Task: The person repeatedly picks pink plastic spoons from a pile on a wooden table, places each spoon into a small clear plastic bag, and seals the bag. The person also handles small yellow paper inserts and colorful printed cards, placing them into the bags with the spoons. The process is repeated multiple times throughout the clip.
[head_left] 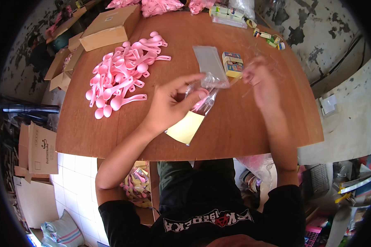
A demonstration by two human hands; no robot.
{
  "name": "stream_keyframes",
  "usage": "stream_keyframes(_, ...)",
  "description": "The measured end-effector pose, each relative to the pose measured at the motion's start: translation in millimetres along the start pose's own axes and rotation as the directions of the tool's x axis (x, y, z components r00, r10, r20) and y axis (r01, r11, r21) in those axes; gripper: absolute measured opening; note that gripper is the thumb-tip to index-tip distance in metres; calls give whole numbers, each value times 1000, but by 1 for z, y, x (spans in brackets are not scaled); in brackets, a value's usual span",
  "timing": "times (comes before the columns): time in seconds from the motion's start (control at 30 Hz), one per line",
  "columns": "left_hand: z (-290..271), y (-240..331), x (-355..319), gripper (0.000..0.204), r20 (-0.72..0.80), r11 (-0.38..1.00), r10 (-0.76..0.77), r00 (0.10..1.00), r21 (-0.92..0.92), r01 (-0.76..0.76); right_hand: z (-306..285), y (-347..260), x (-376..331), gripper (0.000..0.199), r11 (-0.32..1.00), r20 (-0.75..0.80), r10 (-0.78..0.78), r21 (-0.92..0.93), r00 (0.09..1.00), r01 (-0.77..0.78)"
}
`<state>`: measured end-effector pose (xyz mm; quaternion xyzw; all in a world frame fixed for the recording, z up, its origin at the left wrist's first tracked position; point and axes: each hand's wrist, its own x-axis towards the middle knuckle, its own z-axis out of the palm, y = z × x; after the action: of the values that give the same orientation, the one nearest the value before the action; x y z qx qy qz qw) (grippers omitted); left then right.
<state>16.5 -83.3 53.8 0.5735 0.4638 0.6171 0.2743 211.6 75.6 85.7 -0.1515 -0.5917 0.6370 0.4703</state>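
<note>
My left hand [167, 103] is closed round a clear plastic bag [212, 96], its thumb pressing against the fingers. Inside the bag, something pink, probably part of a spoon, shows by the thumb, and a pale yellow card [186, 126] fills its near end. To the right my right hand [257, 74] is raised with curled fingers, blurred by motion. A thin clear strip runs from the bag toward those fingertips; whether they pinch it is unclear. Beyond the bag lie a stack of clear bags [210, 61] and a small yellow and blue box [233, 64].
Pink spoons [121, 74] are heaped on the left of the brown table [243, 131]. A cardboard box [111, 28] stands at the far left. Tape rolls [272, 39] and plastic packets [228, 17] sit along the far right edge. Below the table a carton holds packed pieces [137, 183].
</note>
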Motion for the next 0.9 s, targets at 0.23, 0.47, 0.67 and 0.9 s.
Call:
stream_keyframes(0.23,-8,8,7,35,-177,974,-13,984,-223,-27,-155,-18,100,29,885,74,306,-391,949,-254)
stream_keyframes(0.47,-16,2,6,17,-186,973,-13,982,-230,-31,-119,30,65,30,345,-68,-307,-937,949,45)
stream_keyframes(0.67,-13,4,3,12,-204,958,-1,979,-280,-58,54,-13,-3,27,921,373,83,-383,924,72)
stream_keyframes(0.9,-19,-4,2,38,-200,960,172,965,-187,-210,113,-23,-7,26,966,313,101,-258,944,-18)
